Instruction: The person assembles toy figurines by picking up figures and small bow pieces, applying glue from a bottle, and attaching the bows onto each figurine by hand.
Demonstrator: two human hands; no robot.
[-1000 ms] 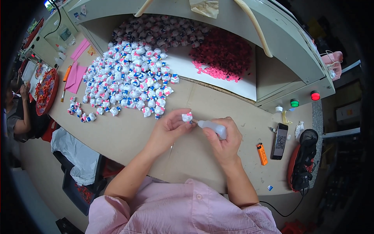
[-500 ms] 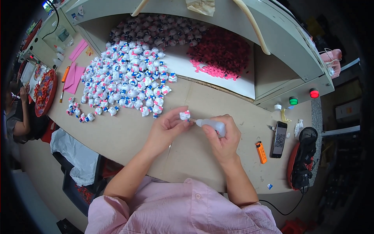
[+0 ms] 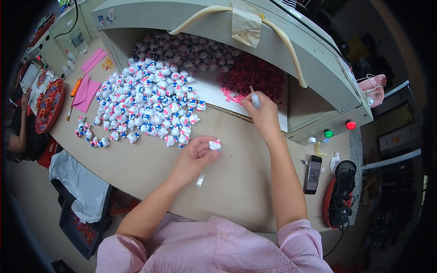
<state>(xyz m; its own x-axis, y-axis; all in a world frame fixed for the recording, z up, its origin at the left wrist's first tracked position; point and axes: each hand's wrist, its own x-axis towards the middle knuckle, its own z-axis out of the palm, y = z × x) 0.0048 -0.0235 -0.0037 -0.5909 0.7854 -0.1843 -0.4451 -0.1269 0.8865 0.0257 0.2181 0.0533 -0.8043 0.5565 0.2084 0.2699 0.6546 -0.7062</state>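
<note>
Here's the figurine (image 3: 215, 145), at the fingertips of the left hand (image 3: 192, 157): light, stiff and smooth by its look, best pinched by its sides. Those fingers close narrowly on it. Up at the pink pieces (image 3: 257, 72), the right hand (image 3: 265, 116) grips the bottle (image 3: 256, 100), probably squeezable; whether its tip touches them, I can't tell.

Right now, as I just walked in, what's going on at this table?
A person in a pink shirt is working with both hands. A small white-and-pink figurine is in the grip of the left hand, above the table. The right hand holds a whitish bottle at the pile of pink pieces. Many similar figurines lie heaped to the left.
</note>
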